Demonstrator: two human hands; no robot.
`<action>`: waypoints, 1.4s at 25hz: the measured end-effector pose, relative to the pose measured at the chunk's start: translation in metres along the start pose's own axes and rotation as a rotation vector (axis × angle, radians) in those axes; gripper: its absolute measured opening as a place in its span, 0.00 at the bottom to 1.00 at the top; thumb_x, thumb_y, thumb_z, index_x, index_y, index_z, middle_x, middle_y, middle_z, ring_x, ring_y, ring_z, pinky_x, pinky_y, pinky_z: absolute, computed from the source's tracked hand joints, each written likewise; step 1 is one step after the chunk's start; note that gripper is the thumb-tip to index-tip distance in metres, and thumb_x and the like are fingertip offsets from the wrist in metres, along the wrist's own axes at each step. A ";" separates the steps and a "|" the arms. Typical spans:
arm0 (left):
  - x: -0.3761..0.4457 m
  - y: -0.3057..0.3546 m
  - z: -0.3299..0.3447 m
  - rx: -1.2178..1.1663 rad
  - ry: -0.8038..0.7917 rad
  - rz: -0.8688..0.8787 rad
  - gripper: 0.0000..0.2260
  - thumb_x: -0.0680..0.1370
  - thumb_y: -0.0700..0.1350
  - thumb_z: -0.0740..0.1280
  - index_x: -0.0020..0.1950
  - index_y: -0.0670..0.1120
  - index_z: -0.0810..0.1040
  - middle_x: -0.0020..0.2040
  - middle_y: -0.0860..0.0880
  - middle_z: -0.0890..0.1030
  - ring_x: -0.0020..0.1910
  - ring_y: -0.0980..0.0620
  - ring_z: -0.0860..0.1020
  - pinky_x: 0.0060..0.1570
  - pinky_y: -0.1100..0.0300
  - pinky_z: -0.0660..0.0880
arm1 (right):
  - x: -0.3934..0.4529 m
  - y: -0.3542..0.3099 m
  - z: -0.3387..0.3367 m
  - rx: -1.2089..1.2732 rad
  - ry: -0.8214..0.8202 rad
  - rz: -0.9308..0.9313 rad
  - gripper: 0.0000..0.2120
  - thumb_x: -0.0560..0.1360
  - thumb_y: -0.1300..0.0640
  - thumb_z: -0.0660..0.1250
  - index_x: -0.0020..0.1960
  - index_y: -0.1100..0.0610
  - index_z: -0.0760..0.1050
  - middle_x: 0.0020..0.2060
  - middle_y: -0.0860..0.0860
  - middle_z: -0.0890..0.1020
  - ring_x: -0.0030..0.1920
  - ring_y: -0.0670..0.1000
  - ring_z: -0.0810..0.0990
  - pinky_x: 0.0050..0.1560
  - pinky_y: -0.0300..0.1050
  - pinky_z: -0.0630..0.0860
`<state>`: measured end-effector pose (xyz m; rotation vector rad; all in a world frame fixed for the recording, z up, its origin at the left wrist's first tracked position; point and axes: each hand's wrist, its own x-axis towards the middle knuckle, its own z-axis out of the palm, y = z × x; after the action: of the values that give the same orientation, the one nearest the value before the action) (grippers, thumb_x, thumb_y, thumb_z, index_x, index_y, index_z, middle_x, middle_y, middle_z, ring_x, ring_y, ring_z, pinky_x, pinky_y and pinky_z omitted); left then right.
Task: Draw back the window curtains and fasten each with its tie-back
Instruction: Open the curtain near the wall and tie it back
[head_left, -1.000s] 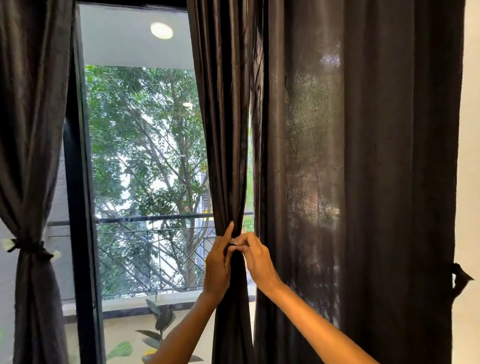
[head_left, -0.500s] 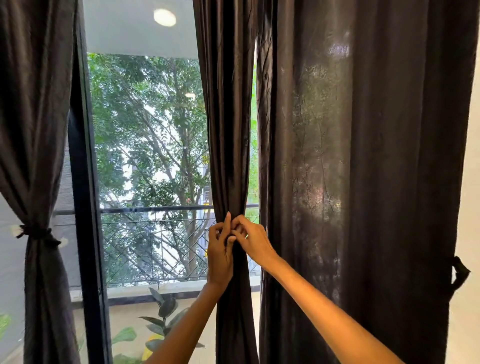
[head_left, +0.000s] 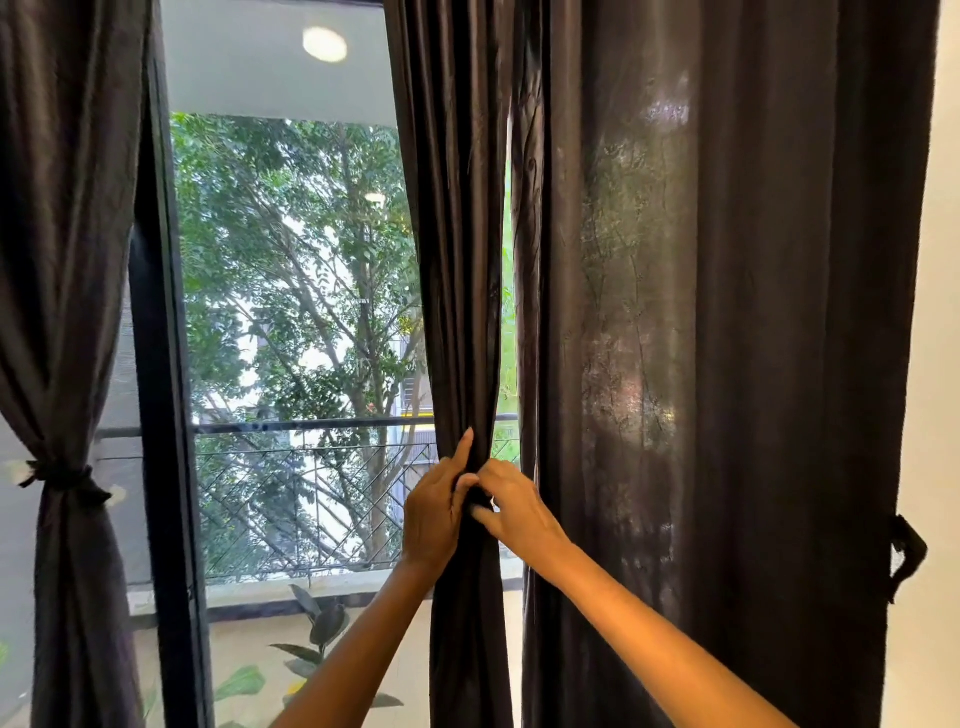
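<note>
Daylight and green trees filled the window (head_left: 296, 312) behind. Its wide right curtain (head_left: 727, 364) hung loose; the middle curtain (head_left: 460, 260) was gathered narrow, left hand (head_left: 434, 514) and right hand (head_left: 514, 512) pinching its tie-back (head_left: 480, 501), apparently to fasten it.

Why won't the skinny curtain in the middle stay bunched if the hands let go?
The middle curtain looks soft and floppy: it hangs in loose folds and pinches narrow where the left hand and right hand squeeze it. It would probably spread out again unless tied, like the left curtain cinched by its tie-back.
</note>
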<state>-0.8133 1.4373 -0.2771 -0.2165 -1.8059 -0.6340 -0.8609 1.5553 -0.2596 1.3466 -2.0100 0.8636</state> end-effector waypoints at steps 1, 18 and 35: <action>0.001 -0.001 0.000 0.057 0.013 0.012 0.25 0.79 0.61 0.47 0.70 0.49 0.65 0.38 0.51 0.77 0.39 0.60 0.72 0.36 0.74 0.66 | 0.003 0.000 -0.002 0.002 -0.004 0.014 0.09 0.70 0.65 0.67 0.49 0.66 0.77 0.43 0.60 0.76 0.44 0.54 0.73 0.45 0.39 0.66; 0.006 0.008 -0.004 0.028 0.058 -0.136 0.26 0.76 0.66 0.45 0.68 0.55 0.63 0.35 0.47 0.81 0.32 0.54 0.75 0.30 0.73 0.65 | 0.020 -0.019 -0.021 -0.096 -0.187 0.016 0.09 0.66 0.58 0.70 0.43 0.61 0.75 0.32 0.52 0.76 0.32 0.52 0.74 0.31 0.35 0.65; -0.003 0.004 0.011 -0.073 0.134 -0.346 0.15 0.80 0.44 0.57 0.67 0.50 0.69 0.26 0.52 0.70 0.25 0.59 0.66 0.27 0.68 0.62 | -0.017 -0.010 0.010 -0.144 0.064 0.042 0.15 0.78 0.59 0.56 0.63 0.58 0.71 0.60 0.55 0.71 0.60 0.50 0.67 0.60 0.40 0.66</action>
<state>-0.8199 1.4468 -0.2809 0.0916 -1.7047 -0.9363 -0.8467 1.5544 -0.2768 1.1862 -2.0168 0.7552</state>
